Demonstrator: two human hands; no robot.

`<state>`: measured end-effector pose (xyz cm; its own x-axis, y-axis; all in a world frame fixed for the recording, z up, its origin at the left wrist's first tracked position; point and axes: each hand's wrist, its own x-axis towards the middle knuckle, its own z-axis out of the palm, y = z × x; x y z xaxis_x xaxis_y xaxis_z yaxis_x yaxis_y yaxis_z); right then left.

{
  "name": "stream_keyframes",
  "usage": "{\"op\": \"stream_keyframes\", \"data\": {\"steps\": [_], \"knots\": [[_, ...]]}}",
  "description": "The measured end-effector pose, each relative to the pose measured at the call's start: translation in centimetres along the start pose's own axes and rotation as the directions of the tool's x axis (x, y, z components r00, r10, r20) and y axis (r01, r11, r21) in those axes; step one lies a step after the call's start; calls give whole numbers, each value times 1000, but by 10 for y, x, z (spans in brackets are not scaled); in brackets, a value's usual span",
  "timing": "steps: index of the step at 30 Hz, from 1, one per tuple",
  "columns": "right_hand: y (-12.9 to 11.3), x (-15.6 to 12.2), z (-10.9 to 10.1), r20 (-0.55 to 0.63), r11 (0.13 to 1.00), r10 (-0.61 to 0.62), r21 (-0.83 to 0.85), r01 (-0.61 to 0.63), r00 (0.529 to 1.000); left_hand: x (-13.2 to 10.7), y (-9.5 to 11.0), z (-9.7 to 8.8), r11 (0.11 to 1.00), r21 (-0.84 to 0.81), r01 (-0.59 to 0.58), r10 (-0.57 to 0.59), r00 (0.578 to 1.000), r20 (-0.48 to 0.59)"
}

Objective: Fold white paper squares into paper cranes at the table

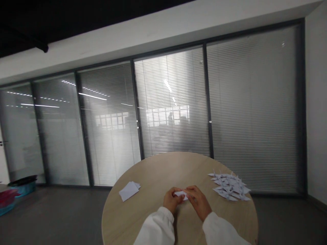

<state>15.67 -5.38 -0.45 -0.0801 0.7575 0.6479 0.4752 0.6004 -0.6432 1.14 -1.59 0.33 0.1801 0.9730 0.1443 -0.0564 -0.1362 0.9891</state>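
Note:
A small piece of white paper (181, 193), partly folded by its look, is between my two hands just above the round table. My left hand (171, 200) is closed on its left side, thumb in front. My right hand (198, 200) has its fingertips on the paper's right side. The fingers cover much of the paper, so its exact shape is hidden. To the right lies a pile of folded white paper cranes (230, 186) with pointed tips. A few flat white paper sheets (129, 190) rest on the left part of the table.
The round wooden table (178, 163) has a curved edge all round. Behind it stands a glass partition with blinds (176, 102) in dark frames. Blue tubs (24, 186) sit on the grey floor at far left.

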Motion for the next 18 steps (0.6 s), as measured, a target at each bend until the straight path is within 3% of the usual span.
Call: {"op": "stream_keyframes", "data": {"steps": [9,14,18], "knots": [[-3,2,-2,-48,998,67,20,-67,997,5,-15,1,998,-30,58,-55,995,89],[1,2,-2,-82,999,51,13,-50,995,2,-13,2,995,-56,85,-73,979,191],[0,2,-2,-90,999,51,-15,-52,995,1,-11,2,994,-58,95,-82,977,195]]}}
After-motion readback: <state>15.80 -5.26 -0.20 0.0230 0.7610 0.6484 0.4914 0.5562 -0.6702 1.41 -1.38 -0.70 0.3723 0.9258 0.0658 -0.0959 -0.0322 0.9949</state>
